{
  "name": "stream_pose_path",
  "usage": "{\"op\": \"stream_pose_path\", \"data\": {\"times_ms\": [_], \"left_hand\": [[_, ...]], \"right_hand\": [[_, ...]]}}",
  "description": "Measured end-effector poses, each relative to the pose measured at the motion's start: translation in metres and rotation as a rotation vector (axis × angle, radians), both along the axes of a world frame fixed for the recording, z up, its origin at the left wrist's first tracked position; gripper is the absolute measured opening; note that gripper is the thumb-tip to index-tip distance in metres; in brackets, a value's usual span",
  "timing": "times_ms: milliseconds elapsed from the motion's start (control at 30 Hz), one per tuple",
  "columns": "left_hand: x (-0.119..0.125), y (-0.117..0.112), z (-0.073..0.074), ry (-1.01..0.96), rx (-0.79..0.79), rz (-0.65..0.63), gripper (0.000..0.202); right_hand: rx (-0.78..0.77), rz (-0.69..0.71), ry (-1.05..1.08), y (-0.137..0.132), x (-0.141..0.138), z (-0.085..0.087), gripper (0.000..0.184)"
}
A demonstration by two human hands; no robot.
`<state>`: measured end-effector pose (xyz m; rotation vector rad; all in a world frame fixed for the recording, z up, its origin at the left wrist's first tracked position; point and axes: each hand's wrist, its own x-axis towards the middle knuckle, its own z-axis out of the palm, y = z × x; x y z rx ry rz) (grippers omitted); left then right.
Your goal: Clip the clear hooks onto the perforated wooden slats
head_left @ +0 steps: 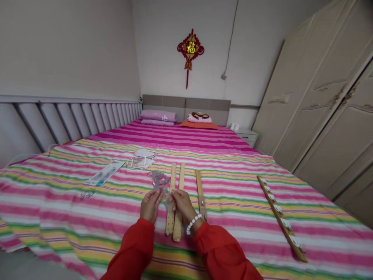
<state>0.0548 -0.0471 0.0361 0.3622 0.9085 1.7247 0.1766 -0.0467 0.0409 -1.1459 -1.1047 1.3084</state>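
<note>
- Pinching a piece of clear plastic (166, 197) between both hands, low over the bed, right in front of the body.
- Left hand (151, 205): closed at the thumb and forefinger tips on the near left edge of the plastic, other fingers curled.
- Right hand (182, 204): closed too, thumb against bent fingers on the right edge, above two pale boards; wearing a white bead bracelet (194, 224) below a red sleeve.
- Just beyond the fingertips, on the striped sheet (233, 237): a clump of clear packets (160, 178), impossible to tell whether joined to the held piece.
- Under and beside the right hand: a dotted board (172, 181) and a plain board (181, 179), lying nearly parallel.
- To the right: a third board (199, 182) with something clear and shiny on it; well apart at far right, a dark-edged board (279, 218) bearing a row of white pieces.
- To the left: a flat pack (105, 173) with teal and orange print, too small to read, near a pile of packets (142, 159).
- Readable writing: the gold character 福 on a red hanging (190, 47) on the far wall; smaller characters at its sides, not legible.
</note>
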Motion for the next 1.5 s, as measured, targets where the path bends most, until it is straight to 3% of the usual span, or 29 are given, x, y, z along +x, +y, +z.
{"op": "stream_pose_path", "data": {"times_ms": [133,233,300,400,600,767,867,1033,1200,1367,1500], "left_hand": [[-0.021,0.013,-0.011,0.138,-0.022,0.060,0.013],[-0.034,0.017,-0.018,0.271,-0.019,0.037,0.026],[-0.038,0.015,-0.019,0.396,-0.005,0.045,0.035],[-0.037,0.005,-0.016,0.661,0.068,0.089,0.033],[-0.026,-0.020,-0.028,0.996,0.237,-0.197,0.039],[-0.023,-0.020,-0.039,1.112,0.266,-0.246,0.040],[-0.020,-0.016,-0.037,1.046,0.253,-0.231,0.031],[-0.014,-0.017,-0.023,0.678,0.133,-0.137,0.024],[-0.013,-0.023,-0.006,0.479,-0.073,-0.031,0.016],[-0.010,-0.030,0.004,0.257,-0.202,-0.098,0.015],[0.002,-0.038,0.011,0.175,-0.248,-0.144,0.017]], "right_hand": [[0.001,-0.105,-0.067,0.002,0.013,0.000,0.018],[0.007,-0.097,-0.071,-0.004,0.021,-0.001,0.011],[0.021,-0.081,-0.051,-0.012,0.024,-0.001,0.011],[0.011,-0.061,-0.009,-0.028,0.028,-0.003,0.013],[0.038,-0.023,0.009,-0.049,0.039,-0.009,0.020],[0.023,-0.039,0.000,-0.057,0.048,-0.011,0.023],[0.012,-0.025,0.007,-0.062,0.050,-0.011,0.024],[0.001,-0.013,0.006,-0.072,0.054,-0.008,0.026],[0.151,-0.248,-0.049,-0.094,0.073,-0.007,0.026],[0.118,-0.508,-0.092,-0.118,0.106,-0.029,0.032],[0.051,-0.596,-0.117,-0.130,0.125,-0.056,0.034]]}}
